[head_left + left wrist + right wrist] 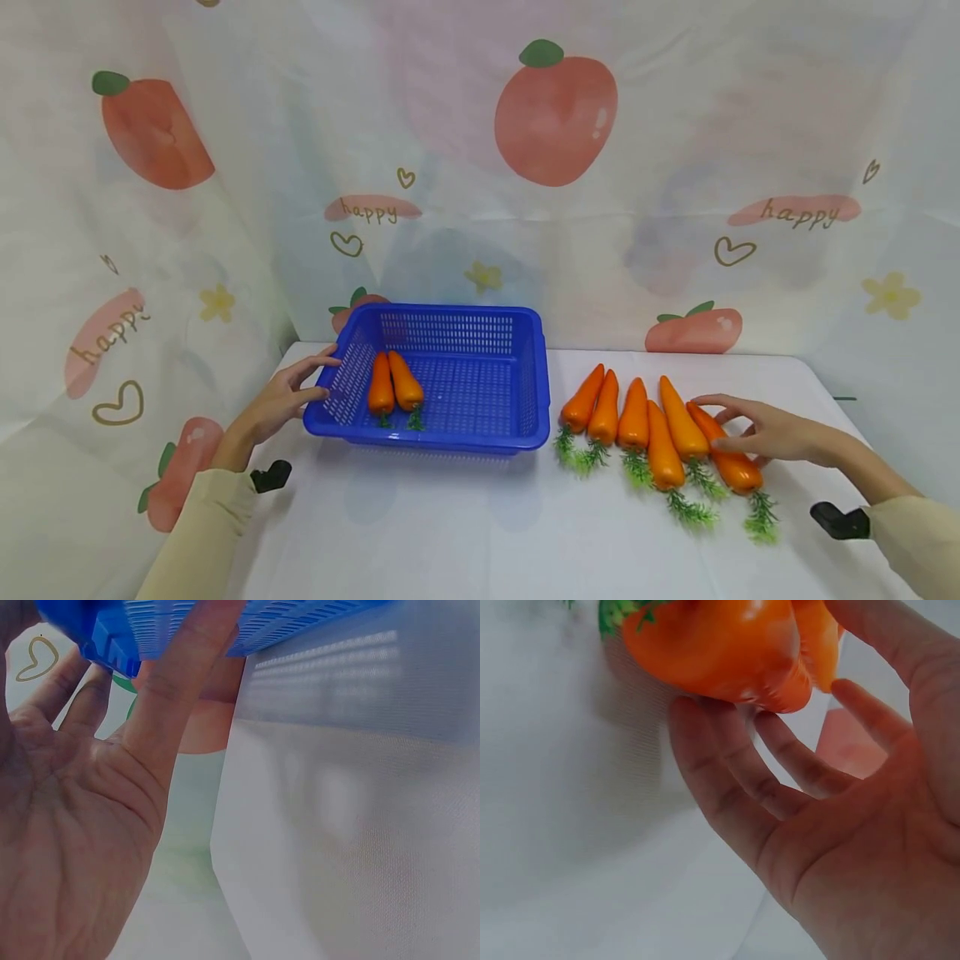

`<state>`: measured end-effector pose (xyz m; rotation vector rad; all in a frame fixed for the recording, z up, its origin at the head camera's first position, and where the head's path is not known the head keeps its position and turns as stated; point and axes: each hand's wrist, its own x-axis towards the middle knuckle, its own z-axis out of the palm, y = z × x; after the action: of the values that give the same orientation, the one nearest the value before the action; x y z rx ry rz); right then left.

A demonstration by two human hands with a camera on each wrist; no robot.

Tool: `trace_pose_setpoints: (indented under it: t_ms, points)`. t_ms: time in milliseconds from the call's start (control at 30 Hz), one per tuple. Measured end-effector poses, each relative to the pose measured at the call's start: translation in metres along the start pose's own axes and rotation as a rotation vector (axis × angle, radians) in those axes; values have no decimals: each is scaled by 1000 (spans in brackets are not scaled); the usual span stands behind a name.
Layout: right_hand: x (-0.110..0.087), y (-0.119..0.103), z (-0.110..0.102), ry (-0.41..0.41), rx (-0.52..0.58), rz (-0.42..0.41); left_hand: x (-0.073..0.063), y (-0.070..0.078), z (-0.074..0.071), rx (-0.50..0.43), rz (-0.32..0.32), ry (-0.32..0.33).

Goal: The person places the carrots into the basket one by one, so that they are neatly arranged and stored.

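Note:
My left hand is at the left side of a blue plastic basket, fingers extended against its rim; the left wrist view shows the palm below the basket's slotted wall. Inside the basket lie two orange carrots with short green tops. On the right, my right hand reaches over the rightmost carrot of a row, fingers spread around it and loosely bent. In the right wrist view its fingertips are right at the underside of that carrot, and the thumb is on the other side.
Several more carrots lie side by side between the basket and my right hand, leafy tops toward me. A white cloth covers the table. Behind and to the left hangs a fruit-printed curtain.

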<state>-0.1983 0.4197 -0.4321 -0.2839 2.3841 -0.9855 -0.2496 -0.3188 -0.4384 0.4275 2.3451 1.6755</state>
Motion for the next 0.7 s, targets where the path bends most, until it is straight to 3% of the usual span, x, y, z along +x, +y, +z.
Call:
trace_pose_setpoints:
  t_ms: [400, 700]
  points:
    - [1, -7, -2, -41, 33, 138, 0, 0, 1, -17, -2, 3]
    - [1, -3, 1, -22, 38, 105, 1, -2, 1, -30, 4, -2]
